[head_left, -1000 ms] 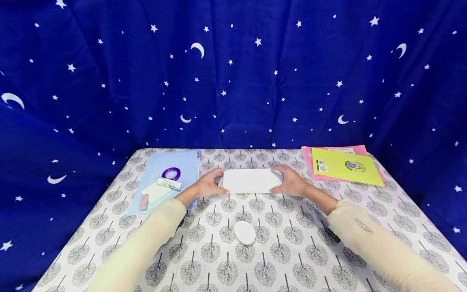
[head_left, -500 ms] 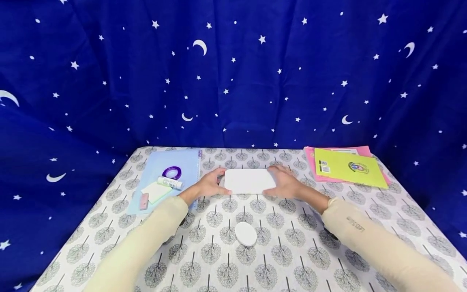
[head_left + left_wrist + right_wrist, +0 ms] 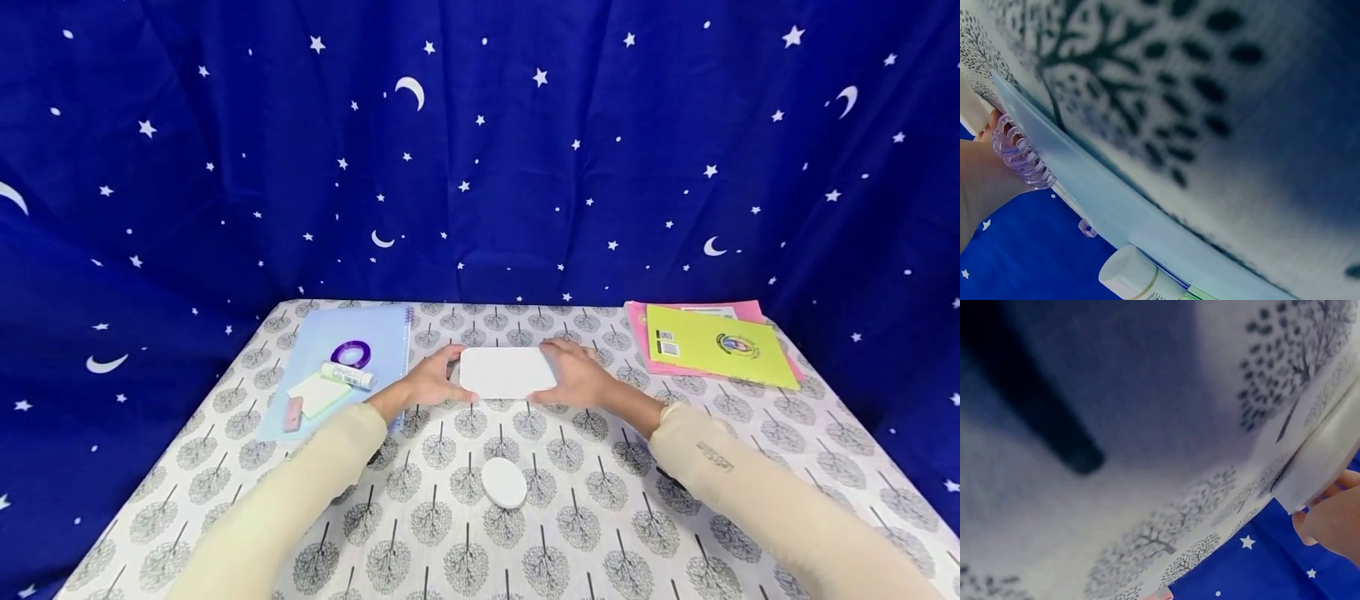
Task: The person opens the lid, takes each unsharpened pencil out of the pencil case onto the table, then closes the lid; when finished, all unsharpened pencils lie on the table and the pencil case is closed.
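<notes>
A white oblong thing with rounded corners [image 3: 504, 372] lies crosswise between both hands near the middle of the table. My left hand [image 3: 432, 377] grips its left end, the thumb at the near edge and fingers at the far edge. My right hand [image 3: 576, 377] grips the right end in the same way and covers that end. Closer to me is a smooth white oval piece [image 3: 504, 482], flat on the cloth and touched by neither hand. In the right wrist view, the pale oblong thing [image 3: 1316, 469] shows above the right hand's fingers.
At left, a light blue spiral notebook [image 3: 315, 329] bears purple ribbon or tape [image 3: 351, 354], a glue stick [image 3: 347, 375], pale notes [image 3: 318, 393] and a pink eraser [image 3: 293, 414]. A yellow-green booklet [image 3: 697, 337] overlaps pink ones [image 3: 637, 333] at back right. A blue curtain [image 3: 480, 208] hangs behind.
My right hand has moved left toward the left hand, and the visible stretch of the white oblong thing has become shorter. My left hand stays about where it was.
</notes>
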### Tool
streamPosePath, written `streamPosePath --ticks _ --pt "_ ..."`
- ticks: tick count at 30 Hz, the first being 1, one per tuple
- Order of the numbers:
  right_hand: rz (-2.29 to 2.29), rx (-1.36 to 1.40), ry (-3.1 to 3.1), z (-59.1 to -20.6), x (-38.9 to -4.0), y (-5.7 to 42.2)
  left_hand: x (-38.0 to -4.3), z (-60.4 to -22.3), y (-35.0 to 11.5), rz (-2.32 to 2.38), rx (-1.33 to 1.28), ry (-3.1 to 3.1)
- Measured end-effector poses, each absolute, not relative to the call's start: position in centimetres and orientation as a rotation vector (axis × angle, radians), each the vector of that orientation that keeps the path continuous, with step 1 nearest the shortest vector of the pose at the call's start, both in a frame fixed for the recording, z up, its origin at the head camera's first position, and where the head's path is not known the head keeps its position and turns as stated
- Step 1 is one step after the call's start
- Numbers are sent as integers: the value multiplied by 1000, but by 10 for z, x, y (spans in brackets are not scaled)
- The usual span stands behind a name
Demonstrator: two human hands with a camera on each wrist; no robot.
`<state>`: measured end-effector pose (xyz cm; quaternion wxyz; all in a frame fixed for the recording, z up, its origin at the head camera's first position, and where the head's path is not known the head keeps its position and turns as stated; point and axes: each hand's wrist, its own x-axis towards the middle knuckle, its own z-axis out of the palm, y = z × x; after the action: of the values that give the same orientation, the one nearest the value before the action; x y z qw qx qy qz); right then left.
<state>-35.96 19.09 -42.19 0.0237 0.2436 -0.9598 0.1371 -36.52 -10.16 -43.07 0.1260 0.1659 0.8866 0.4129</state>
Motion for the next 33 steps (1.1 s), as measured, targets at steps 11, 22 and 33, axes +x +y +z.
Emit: streamPosePath --ticks 11,22,33 --pt "304 823 -2932 -428 -356 193 -361 -432 -101 1204 482 2537" --pt "33 859 -2862 -426 -353 193 -361 -428 -97 1065 491 2662" --pt "-61 949 -2765 -415 -346 181 -363 -429 -99 1038 473 2684"
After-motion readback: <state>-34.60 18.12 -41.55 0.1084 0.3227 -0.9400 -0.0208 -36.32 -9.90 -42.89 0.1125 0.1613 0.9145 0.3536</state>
